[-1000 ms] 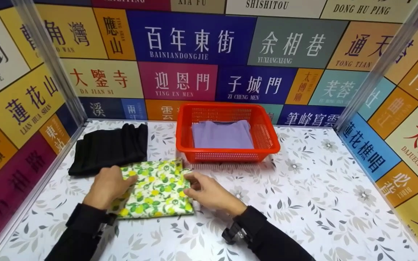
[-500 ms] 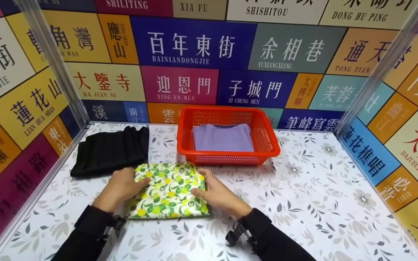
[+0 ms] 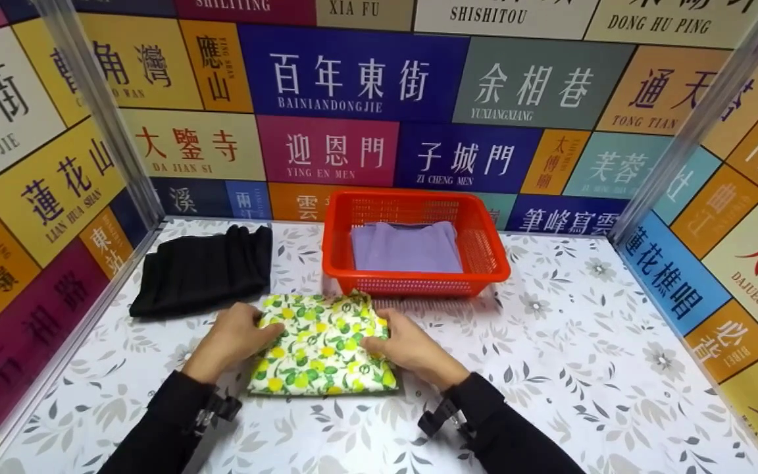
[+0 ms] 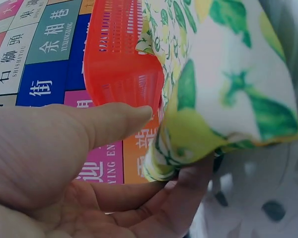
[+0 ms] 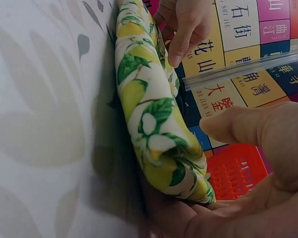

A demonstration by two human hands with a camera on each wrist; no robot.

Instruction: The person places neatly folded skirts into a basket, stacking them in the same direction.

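Note:
A folded lemon-print cloth (image 3: 323,349) in white, yellow and green lies between both hands at the front of the table. At its left side, my left hand (image 3: 237,336) holds it with the thumb over the top and the fingers tucked beneath, as the left wrist view shows. My right hand (image 3: 415,345) grips the opposite side the same way. Seen from the right wrist, the thick rounded fold of the lemon-print cloth (image 5: 151,116) rests on the fingers of the right hand (image 5: 258,173). The fingertips are hidden under the cloth.
Behind the lemon-print cloth stands a red plastic basket (image 3: 412,284) with a folded lilac cloth (image 3: 405,247) inside. A folded black cloth (image 3: 204,270) lies at the back left. Sign-printed walls (image 3: 359,76) enclose the floral-patterned table (image 3: 550,368) at the back and sides.
Both hands have moved to the right along with the lemon-print cloth, away from the black cloth. The right fingers have gone from the cloth's edge to a hold under it. Basket and black cloth stay put.

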